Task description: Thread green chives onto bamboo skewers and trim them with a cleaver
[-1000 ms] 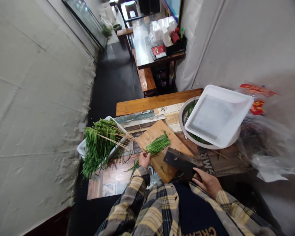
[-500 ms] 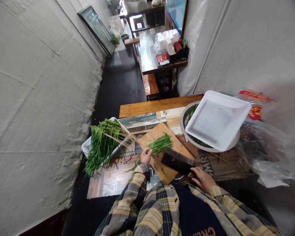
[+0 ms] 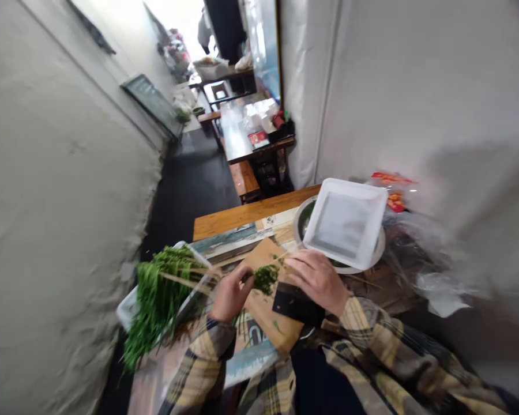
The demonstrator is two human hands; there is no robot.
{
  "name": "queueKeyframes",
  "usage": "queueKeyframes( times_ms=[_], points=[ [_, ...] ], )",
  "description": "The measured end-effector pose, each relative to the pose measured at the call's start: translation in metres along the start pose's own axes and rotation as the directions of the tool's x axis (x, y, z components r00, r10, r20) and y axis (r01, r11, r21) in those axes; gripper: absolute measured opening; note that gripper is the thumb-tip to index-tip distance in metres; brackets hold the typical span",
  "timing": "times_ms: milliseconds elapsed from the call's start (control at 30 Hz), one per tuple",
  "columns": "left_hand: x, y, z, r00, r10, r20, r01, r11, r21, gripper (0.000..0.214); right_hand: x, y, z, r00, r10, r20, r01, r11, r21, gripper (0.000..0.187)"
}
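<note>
My left hand is closed round one end of a small bunch of green chives, held over the wooden cutting board. Opposite it, the fingers of my right hand pinch together at the bunch's other end, by what looks like a thin skewer tip; blur hides the exact grip. Below my right hand a dark cleaver lies flat on the board, touched by neither hand. To the left, a white tray carries a heap of skewered chives, their bamboo skewers pointing toward my left hand.
At right, an upturned-looking white plastic tray rests across a metal bowl with greens inside. Crumpled clear plastic bags lie beside it by the wall. Behind the table run a wooden bench and another table.
My right hand has let go of the cleaver, leaving it on the board, and moved up to the chives. My left hand has the bunch lifted. The camera view has shifted.
</note>
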State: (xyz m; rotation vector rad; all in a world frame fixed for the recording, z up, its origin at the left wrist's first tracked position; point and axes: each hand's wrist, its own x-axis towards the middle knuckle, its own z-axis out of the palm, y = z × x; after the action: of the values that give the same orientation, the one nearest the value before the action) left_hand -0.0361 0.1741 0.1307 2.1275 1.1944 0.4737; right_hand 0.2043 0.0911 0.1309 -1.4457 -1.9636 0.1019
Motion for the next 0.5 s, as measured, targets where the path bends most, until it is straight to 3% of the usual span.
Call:
queueKeyframes(
  times_ms=[133, 267, 367, 433, 500],
  points=[
    [0.014, 0.03, -0.001, 0.989, 0.106, 0.106, -0.112, 0.992, 0.058, 0.019, 0.013, 0.0, -0.009, 0.995, 0.044, 0.094, -0.046, 0.999, 0.013, 0.036],
    [0.029, 0.053, 0.013, 0.949, 0.177, 0.262, -0.195, 0.98, 0.044, 0.019, -0.012, 0.014, -0.01, 0.972, 0.141, 0.187, -0.172, 0.972, 0.159, 0.021],
    [0.04, 0.068, 0.031, 0.911, 0.217, 0.351, -0.233, 0.972, 0.003, 0.017, -0.029, 0.021, -0.017, 0.962, 0.189, 0.199, -0.233, 0.945, 0.229, 0.02],
    [0.049, 0.075, 0.042, 0.915, 0.244, 0.32, -0.235, 0.97, -0.067, 0.014, -0.035, 0.026, -0.025, 0.953, 0.24, 0.184, -0.283, 0.924, 0.258, 0.019],
    [0.056, 0.077, 0.048, 0.949, 0.243, 0.201, -0.212, 0.963, -0.165, 0.026, -0.038, 0.034, -0.034, 0.935, 0.327, 0.138, -0.355, 0.882, 0.31, 0.018]
  ],
)
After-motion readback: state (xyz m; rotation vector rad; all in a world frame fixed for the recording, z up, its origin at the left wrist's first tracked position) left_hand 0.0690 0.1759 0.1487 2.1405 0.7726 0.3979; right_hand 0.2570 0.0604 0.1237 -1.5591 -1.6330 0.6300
